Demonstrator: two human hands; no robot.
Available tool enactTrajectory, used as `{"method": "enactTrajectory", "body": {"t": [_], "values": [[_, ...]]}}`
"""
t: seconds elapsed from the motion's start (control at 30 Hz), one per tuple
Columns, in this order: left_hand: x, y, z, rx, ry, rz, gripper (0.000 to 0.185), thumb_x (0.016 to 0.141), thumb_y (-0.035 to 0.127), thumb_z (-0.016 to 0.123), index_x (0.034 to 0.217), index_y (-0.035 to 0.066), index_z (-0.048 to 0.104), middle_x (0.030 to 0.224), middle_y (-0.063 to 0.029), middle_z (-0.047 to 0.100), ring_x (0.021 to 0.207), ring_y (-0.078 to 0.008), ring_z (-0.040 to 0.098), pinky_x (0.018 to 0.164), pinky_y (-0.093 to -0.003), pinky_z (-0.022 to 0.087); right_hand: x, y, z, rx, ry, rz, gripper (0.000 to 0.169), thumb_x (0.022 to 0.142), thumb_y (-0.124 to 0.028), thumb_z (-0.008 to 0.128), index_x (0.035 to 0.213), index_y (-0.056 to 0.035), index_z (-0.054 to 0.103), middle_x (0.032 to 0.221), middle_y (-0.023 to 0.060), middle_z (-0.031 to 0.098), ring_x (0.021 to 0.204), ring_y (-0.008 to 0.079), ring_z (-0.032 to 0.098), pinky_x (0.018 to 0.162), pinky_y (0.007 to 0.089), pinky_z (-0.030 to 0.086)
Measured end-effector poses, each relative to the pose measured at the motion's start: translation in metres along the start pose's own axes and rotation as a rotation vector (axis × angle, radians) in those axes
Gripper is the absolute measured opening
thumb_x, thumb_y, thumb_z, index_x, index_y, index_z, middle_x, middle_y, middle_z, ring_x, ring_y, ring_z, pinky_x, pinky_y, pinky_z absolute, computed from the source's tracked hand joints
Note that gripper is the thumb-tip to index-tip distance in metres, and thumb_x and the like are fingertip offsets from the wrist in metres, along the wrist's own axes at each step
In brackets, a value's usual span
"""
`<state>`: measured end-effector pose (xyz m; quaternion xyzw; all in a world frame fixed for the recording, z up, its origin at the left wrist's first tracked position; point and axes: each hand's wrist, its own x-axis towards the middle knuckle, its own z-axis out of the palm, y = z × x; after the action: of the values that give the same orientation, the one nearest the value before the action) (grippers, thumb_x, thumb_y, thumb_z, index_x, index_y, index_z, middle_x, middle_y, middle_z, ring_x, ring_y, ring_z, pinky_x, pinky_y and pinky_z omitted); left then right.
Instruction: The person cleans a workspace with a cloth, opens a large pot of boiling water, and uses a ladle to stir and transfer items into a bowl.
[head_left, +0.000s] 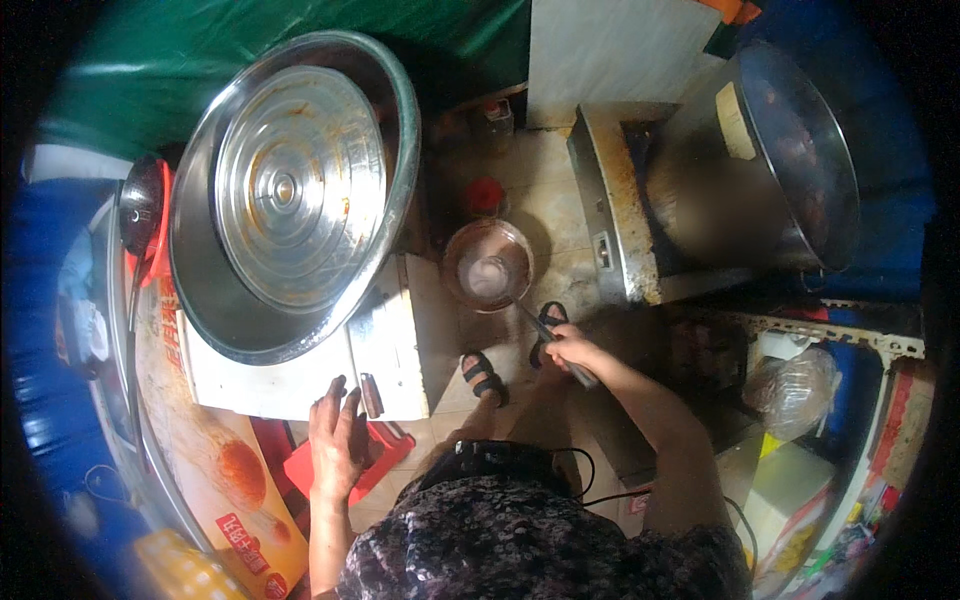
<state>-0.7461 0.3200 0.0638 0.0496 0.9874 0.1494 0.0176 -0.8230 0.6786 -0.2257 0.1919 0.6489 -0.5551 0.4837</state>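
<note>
My right hand (574, 351) grips the long handle of a metal ladle (532, 321), whose bowl end reaches into a round metal pot (487, 264) low down in front of my feet. What the pot holds looks pale and blurred. My left hand (337, 435) has its fingers apart and holds nothing; it hovers at the near edge of a white board or box top (270, 382). Beside its fingers lies a knife with a dark brown handle (370, 395). Beyond it, a large metal basin (405, 176) holds a round ridged metal lid (300, 187).
At right, a very large metal pot (810, 157) stands on a stained metal stove (619, 225). A red stool (382, 457) is below the board. At far left a dark ladle (142, 202) rests by a red bowl (161, 240). A metal rack (847, 336) stands at lower right.
</note>
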Motion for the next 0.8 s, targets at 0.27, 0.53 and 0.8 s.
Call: {"method": "enactTrajectory", "body": {"t": [0.27, 0.53, 0.8], "values": [[-0.038, -0.026, 0.008, 0.004, -0.031, -0.028, 0.044, 0.071, -0.008, 0.063, 0.114, 0.000, 0.056, 0.126, -0.0205, 0.050, 0.109, -0.0372, 0.051, 0.089, -0.0430, 0.045, 0.124, 0.084, 0.088, -1.794, 1.205, 0.108, 0.041, 0.076, -0.018, 0.062, 0.110, 0.0053, 0.057, 0.100, 0.0271, 0.062, 0.095, 0.0398, 0.059, 0.086, 0.0443, 0.048], [-0.042, -0.014, 0.010, -0.080, 0.000, 0.019, 0.044, 0.073, -0.007, 0.061, 0.116, 0.000, 0.054, 0.128, -0.0218, 0.048, 0.110, -0.0389, 0.050, 0.091, -0.0446, 0.042, 0.074, 0.040, 0.075, -1.200, 0.681, -0.300, 0.013, 0.083, -0.012, 0.052, 0.091, -0.0041, 0.059, 0.087, 0.0176, 0.059, 0.088, 0.0304, 0.057, 0.084, 0.0392, 0.045], [-0.010, -0.004, 0.015, -0.237, -0.054, 0.016, 0.046, 0.088, 0.009, 0.053, 0.133, 0.008, 0.044, 0.135, -0.0211, 0.041, 0.122, -0.0408, 0.040, 0.101, -0.0469, 0.034, -0.078, -0.050, 0.000, 0.165, 0.033, -0.194, 0.041, 0.070, 0.002, 0.059, 0.111, 0.0036, 0.052, 0.066, 0.0088, 0.055, 0.044, 0.0134, 0.050, 0.036, 0.0290, 0.038]]}}
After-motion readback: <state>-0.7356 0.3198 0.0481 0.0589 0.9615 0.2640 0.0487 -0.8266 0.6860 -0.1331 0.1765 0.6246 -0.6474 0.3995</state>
